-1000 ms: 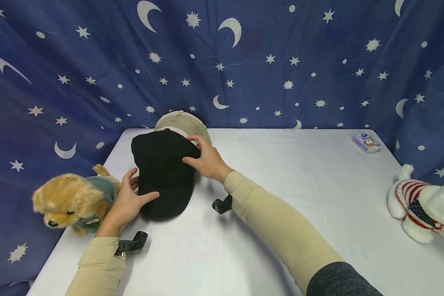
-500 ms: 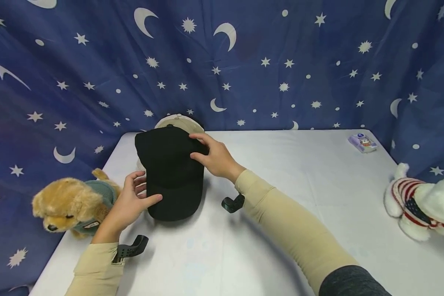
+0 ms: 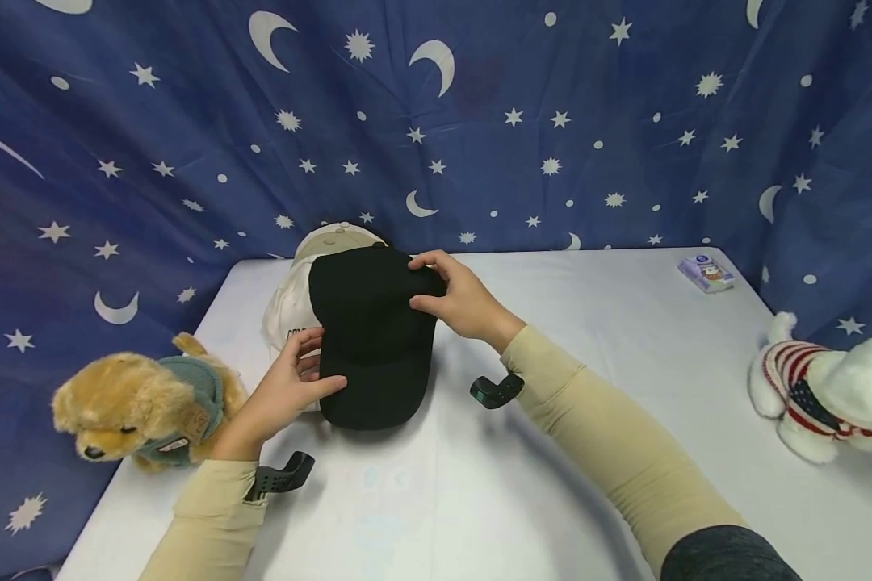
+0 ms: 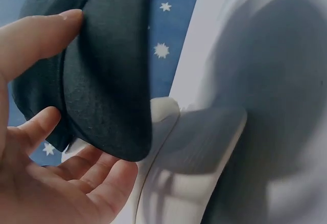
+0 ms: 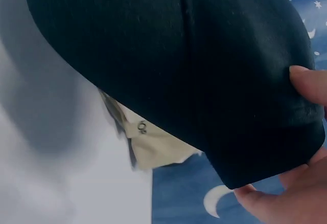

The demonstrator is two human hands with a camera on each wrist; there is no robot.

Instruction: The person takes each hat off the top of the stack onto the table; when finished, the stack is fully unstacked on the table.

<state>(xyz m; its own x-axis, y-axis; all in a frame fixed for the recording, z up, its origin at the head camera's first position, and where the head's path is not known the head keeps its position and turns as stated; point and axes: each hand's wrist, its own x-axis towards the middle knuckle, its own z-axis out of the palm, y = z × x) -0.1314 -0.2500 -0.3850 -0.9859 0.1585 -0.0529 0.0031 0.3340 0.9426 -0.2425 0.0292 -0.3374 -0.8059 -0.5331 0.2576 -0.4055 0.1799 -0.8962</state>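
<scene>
Two hands: left hand grasps the black cap along its left edge; right hand grips its upper right.
Cap's place: left of centre, held above the tabletop.
Brim: towards the frame's bottom.
Behind: white cap, partly covered.
Lower left: golden toy dog.

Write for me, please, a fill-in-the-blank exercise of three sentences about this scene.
1. The left hand and right hand hold a cap coloured ____.
2. The golden plush dog is nearer to the ____ hand.
3. The white plush toy wears stripes of white and ____.
Missing words: black; left; red.
</scene>
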